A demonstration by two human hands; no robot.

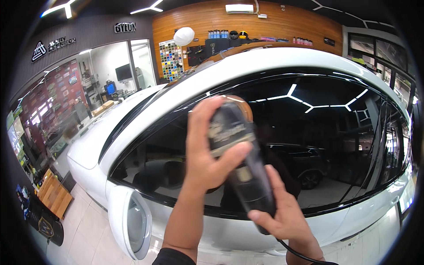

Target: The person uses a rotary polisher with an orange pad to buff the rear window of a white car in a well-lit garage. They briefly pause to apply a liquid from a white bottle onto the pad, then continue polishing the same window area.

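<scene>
Fingers of the left hand [207,150] are wrapped over the head of a black polisher [240,159] (corded); its rear handle is clasped by the right hand [282,212]. The tool is held against the white car's [265,62] dark side window [318,132].

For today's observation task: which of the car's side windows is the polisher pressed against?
The front side window, just above the white door mirror; the rear window is untouched by the polisher.
</scene>
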